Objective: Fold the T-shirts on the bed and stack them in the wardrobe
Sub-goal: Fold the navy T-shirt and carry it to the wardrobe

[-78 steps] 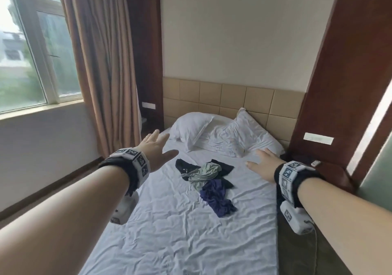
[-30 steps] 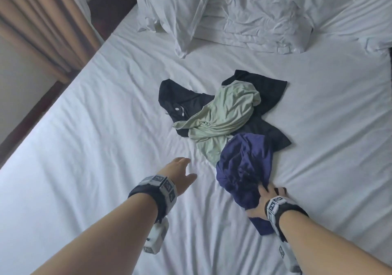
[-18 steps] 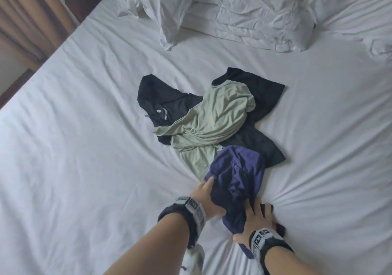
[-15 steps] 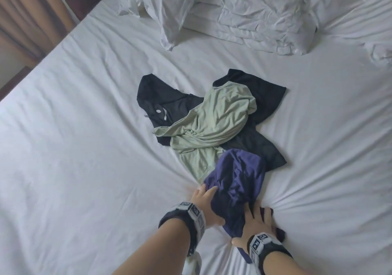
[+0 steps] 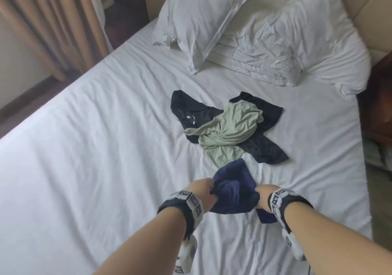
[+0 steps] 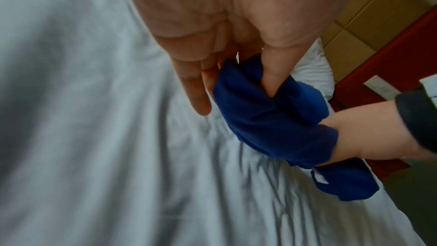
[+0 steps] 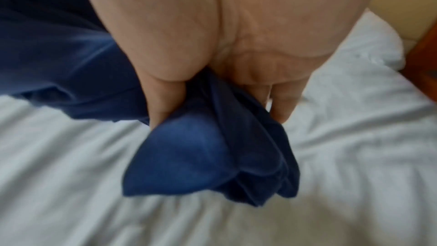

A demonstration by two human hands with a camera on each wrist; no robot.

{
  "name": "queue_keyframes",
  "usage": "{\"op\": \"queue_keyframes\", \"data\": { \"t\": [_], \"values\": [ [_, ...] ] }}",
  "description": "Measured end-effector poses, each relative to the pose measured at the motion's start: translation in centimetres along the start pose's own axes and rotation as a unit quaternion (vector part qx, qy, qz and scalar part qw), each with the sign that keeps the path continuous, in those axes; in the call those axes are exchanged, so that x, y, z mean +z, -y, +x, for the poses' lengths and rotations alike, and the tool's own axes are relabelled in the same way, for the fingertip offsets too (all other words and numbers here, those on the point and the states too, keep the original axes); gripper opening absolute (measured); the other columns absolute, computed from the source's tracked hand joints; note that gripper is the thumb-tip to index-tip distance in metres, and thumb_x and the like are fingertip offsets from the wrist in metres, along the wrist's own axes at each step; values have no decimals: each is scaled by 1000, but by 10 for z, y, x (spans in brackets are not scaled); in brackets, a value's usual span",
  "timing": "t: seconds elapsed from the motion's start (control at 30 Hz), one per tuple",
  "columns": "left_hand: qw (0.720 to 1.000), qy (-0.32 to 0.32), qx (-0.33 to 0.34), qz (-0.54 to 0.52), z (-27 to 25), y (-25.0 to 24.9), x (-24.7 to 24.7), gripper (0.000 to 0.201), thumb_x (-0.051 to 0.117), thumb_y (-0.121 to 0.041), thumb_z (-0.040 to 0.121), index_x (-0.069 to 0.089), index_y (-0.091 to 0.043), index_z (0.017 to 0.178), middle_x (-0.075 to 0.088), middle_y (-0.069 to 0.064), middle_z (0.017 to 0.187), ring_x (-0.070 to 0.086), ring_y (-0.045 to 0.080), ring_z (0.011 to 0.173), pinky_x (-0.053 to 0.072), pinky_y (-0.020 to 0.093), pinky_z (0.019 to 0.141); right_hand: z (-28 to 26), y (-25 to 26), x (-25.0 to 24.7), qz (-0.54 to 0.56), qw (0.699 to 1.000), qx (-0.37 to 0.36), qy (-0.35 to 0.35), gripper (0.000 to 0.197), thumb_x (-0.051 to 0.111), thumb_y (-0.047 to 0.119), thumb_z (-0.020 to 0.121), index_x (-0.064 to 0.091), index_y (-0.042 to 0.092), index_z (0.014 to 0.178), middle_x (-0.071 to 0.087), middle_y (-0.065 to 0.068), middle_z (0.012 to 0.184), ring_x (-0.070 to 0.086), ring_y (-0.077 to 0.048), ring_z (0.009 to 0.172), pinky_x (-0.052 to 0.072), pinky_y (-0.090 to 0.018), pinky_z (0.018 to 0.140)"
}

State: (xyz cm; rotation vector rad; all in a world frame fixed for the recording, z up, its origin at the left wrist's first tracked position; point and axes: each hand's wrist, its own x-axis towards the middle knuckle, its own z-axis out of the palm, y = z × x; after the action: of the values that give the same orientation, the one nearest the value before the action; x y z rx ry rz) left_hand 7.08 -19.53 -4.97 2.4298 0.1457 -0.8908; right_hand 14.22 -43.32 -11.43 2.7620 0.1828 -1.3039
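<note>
A crumpled navy blue T-shirt [image 5: 232, 190] hangs bunched between my two hands, lifted a little off the white bed sheet [image 5: 95, 147]. My left hand [image 5: 203, 190] pinches its left side, thumb against fingers [image 6: 272, 80]. My right hand [image 5: 262, 196] grips its right side, the cloth [image 7: 201, 156] gathered in the fist. Further up the bed a pale green T-shirt [image 5: 229, 128] lies crumpled on top of a black T-shirt [image 5: 263, 147]. The wardrobe is not in view.
Two white pillows [image 5: 201, 18] and a rumpled duvet [image 5: 297, 48] lie at the head of the bed. A brown curtain [image 5: 48, 20] hangs at the left. A dark wooden nightstand [image 5: 379, 109] stands at the right edge.
Both hands closed on the navy T-shirt and pulled it toward me, off the green and black shirts. The view has drawn back from the pile.
</note>
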Motion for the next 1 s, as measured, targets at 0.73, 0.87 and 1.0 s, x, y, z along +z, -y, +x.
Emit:
{"op": "queue_keyframes", "data": {
  "t": [0.73, 0.87, 1.0],
  "values": [
    [951, -208, 217, -75, -458, 25, -314, 26, 61, -47, 96, 73, -29, 82, 71, 4, 94, 62, 23, 91, 43, 29, 73, -530, 197, -129, 168, 922, -37, -346, 42, 67, 63, 65, 56, 28, 87, 66, 5, 81, 64, -15, 78, 55, -35, 77],
    [933, -223, 253, -128, -502, -1, -322, 24, 64, -47, 94, 76, -31, 80, 75, 1, 93, 68, 24, 95, 54, 38, 90, -586, 194, -128, 167, 907, -48, -384, 37, 73, 54, 71, 53, 29, 90, 66, 5, 88, 64, -16, 85, 55, -37, 85],
    [917, -253, 270, -150, -532, -30, -301, 31, 61, -47, 96, 78, -22, 91, 76, 7, 97, 70, 25, 97, 54, 40, 90, -617, 167, -115, 163, 899, -65, -401, 43, 73, 55, 67, 51, 30, 94, 65, 6, 86, 64, -17, 84, 55, -35, 82]
  ]
}}
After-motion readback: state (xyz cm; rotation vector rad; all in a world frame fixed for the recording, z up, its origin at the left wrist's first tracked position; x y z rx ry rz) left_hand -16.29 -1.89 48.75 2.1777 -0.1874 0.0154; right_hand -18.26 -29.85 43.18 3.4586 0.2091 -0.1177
